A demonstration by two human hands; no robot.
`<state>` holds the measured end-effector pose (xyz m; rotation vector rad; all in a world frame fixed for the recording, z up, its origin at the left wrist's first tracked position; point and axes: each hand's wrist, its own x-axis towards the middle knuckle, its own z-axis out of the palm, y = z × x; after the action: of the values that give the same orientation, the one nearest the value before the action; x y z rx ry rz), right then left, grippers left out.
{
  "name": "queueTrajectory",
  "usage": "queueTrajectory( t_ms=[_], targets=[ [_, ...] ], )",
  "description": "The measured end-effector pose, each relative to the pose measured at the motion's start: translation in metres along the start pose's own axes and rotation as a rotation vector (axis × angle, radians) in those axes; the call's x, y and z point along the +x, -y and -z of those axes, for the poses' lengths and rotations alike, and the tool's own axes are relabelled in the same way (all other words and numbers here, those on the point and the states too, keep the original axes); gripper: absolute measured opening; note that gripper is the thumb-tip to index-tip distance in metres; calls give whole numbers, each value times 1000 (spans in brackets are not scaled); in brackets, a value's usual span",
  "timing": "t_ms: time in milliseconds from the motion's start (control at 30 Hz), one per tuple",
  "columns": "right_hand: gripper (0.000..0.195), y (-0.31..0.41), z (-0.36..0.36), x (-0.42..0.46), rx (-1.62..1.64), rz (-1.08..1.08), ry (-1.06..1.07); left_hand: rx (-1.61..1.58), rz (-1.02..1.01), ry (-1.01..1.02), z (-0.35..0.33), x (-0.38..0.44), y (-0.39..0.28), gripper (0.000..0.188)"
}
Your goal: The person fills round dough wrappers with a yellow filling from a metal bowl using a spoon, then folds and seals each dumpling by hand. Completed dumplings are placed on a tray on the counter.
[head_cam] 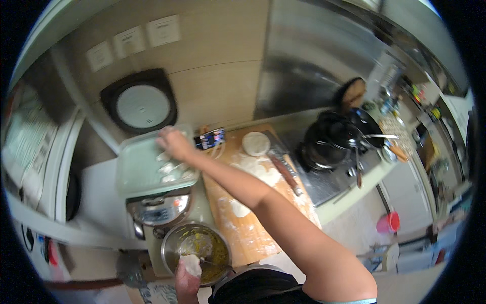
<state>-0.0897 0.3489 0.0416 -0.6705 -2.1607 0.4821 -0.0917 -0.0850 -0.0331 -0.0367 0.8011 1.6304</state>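
Note:
My right hand reaches over the far side of a pale green plastic tray; whether its bent fingers hold anything is hidden. Several white dumplings lie in the tray below it. On my left hand lies a white dough piece, beside a steel mixing bowl with yellow-green filling and a utensil inside. A floured wooden board carries flattened dough wrappers, a round dough stack and a rolling pin.
A steel appliance stands between tray and bowl. A phone leans at the board's far left corner. Right of the board, a dark pot stands on the cooktop, with a ladle's handle sticking out. A tiled wall bounds the counter behind.

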Motion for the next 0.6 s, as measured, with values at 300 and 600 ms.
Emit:
queueTrajectory(
  t_ms=[300, 600],
  targets=[
    [32, 63, 138, -279, -26, -261, -68, 371, 113, 151, 17, 35, -1, 52],
    [23, 53, 189, -400, 75, -688, -44, 366, 90, 98, -75, 40, 36, 31]
  ],
)
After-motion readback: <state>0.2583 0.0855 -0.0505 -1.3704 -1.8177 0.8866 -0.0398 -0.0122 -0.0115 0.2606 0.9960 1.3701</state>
